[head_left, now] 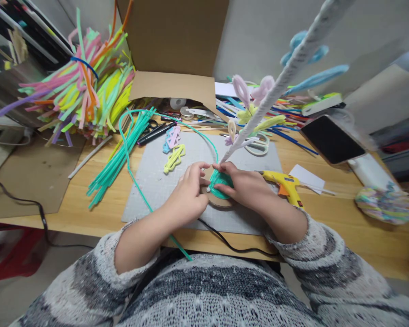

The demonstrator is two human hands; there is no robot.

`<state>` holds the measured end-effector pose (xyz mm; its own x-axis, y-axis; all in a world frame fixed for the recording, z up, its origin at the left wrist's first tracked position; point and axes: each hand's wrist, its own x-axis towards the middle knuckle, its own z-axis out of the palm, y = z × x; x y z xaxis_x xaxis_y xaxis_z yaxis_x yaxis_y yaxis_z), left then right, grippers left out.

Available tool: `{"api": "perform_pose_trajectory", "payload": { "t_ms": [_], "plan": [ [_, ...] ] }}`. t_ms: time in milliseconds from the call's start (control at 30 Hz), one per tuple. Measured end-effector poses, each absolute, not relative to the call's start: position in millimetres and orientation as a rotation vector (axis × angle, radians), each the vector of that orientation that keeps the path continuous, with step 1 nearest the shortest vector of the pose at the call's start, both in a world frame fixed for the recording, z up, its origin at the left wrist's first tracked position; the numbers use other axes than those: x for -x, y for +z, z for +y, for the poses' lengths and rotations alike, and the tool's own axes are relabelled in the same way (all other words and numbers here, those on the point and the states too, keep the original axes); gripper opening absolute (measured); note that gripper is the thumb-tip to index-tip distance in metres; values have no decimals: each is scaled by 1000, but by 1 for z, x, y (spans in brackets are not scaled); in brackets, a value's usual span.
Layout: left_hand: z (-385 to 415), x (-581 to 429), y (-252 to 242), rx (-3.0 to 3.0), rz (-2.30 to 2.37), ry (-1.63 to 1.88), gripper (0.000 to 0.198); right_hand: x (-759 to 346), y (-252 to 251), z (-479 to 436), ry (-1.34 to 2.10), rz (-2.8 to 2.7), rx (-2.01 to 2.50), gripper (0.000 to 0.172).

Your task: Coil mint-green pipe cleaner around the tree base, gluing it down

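Between my hands is a round cardboard base [221, 203], its top partly covered by a coil of green pipe cleaner [225, 193]. A long white wrapped stem [259, 109] leans up from it to the right, bearing pink, yellow and blue fuzzy loops. My right hand [247, 184] grips the coiled base, thumb on the green coil and fingers near the stem's foot. My left hand [191, 190] is curled in at the base's left side; what its fingertips pinch is hidden. A long green pipe cleaner strand [127, 154] runs from the coil, loops left and trails toward my lap.
A grey cutting mat [146, 190] lies underneath. Left are green pipe cleaners [119, 159] and a big colourful bundle [85, 86]. Yellow and lilac fuzzy shapes [174, 158] lie ahead. At right are a yellow glue gun [286, 181] and a phone [332, 138]. A black cable [225, 240] crosses the front.
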<state>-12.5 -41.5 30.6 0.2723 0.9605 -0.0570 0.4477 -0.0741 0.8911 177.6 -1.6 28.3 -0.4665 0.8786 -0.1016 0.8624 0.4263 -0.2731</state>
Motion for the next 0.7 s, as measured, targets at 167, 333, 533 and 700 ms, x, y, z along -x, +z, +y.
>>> {"api": "perform_pose_trajectory", "payload": {
  "t_ms": [167,333,533,700],
  "plan": [
    [-41,11,34,-1802,1333,692,63,-178,27,-1,445,-2609,1607,49],
    [-38,8,35,-1974,1376,646,63,-178,26,-1,428,-2602,1595,47],
    [-26,1,24,-1908,1531,688,38,-178,26,0,490,-2578,1607,49],
    [-14,-7,19,-2124,1623,667,23,-179,25,0,504,-2545,1612,50]
  ]
}}
